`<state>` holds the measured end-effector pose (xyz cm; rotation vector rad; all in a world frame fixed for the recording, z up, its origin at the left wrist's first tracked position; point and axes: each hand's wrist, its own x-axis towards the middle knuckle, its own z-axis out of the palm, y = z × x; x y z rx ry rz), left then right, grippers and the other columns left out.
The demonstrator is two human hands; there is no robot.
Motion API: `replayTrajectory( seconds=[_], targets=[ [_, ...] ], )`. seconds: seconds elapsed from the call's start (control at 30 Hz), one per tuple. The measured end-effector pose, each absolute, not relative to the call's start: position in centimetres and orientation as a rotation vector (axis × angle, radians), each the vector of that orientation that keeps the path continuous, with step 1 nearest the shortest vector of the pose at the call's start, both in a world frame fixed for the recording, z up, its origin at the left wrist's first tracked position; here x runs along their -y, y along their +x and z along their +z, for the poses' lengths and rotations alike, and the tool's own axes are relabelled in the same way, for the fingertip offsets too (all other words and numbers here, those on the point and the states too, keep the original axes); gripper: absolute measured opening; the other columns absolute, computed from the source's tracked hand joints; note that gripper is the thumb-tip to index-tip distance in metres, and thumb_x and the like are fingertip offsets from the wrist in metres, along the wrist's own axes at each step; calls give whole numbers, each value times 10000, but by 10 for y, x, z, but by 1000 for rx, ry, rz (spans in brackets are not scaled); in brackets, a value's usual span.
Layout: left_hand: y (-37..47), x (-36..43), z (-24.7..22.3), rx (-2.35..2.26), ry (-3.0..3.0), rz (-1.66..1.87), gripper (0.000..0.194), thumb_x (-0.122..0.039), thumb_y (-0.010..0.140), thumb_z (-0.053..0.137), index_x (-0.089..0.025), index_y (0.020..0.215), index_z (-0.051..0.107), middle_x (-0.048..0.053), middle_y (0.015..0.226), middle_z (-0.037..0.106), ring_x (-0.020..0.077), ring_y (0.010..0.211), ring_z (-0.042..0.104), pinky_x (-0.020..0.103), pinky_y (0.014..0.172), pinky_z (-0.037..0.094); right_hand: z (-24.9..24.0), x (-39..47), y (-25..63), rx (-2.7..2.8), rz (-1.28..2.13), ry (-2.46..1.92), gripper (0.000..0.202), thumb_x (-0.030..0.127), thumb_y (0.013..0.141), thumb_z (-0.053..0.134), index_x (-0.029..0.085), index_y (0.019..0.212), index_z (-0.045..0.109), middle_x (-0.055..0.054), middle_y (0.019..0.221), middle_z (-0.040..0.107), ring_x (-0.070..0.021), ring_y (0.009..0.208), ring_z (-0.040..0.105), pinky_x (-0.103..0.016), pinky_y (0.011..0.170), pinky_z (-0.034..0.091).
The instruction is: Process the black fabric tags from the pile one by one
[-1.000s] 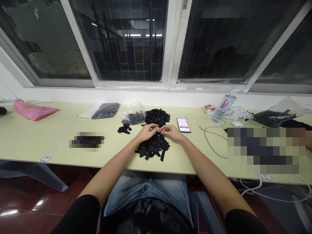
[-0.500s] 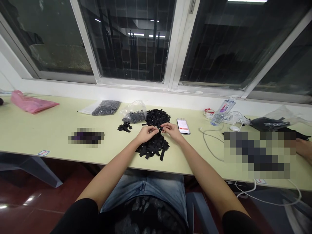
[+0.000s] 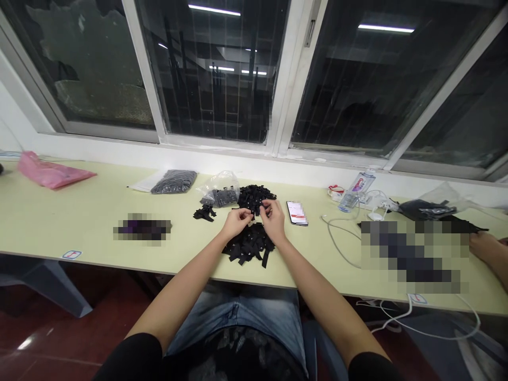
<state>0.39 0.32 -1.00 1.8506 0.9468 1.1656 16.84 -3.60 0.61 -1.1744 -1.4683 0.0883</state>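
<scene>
Over the piles, my left hand [image 3: 236, 222] is closed in a pinch, with a short black fabric strip [image 3: 252, 214] at its fingertips. Just to its right, my right hand [image 3: 273, 219] has its thumb and fingers curled close together; what they hold blends into the dark pieces behind. Beneath both hands lies a near pile of black strips [image 3: 248, 244] with small shiny spots. Behind them is a second pile of black strips [image 3: 254, 196], partly covered by my right fingers.
A clear bag [image 3: 222, 190] of dark pieces and a small heap of strips [image 3: 205, 212] lie left. A phone [image 3: 297, 212] is right, then a cable [image 3: 333, 238], a bottle [image 3: 357, 190] and another person's hand [image 3: 486, 247]. A grey packet [image 3: 174, 181] and pink bag [image 3: 51, 170] lie far left.
My right hand has drawn slightly down and left, its fingers more curled. The strip that stood out between both hands now shows less. The view has shifted a little.
</scene>
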Motion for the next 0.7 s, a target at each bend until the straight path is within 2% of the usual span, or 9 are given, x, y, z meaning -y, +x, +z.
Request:
replayTrajectory(
  seconds=[0.17,0.33,0.7],
  targets=[
    [2,-5,-11,-927,1910,1194,230,-292,824,587,-152,941,727,36,791,713,153,678,609,249,648,456,-2,51,154,1753,125,-1119,213,277,960,470,216,1064,645,-86,1037,621,-198,921,610,-327,834,519],
    [3,0,-8,-921,2086,1168,262,-301,855,567,-159,1002,731,29,799,720,157,702,620,257,691,479,-1,46,160,1685,266,-1140,180,272,922,501,209,1002,649,-67,967,655,-179,802,631,-302,743,530],
    [-2,7,-3,-977,2398,1082,246,-260,930,499,-180,986,724,49,856,724,168,706,624,278,698,468,-8,43,164,1556,546,-1159,182,329,852,573,222,976,652,-29,863,705,-167,764,664,-295,750,533]
  ],
)
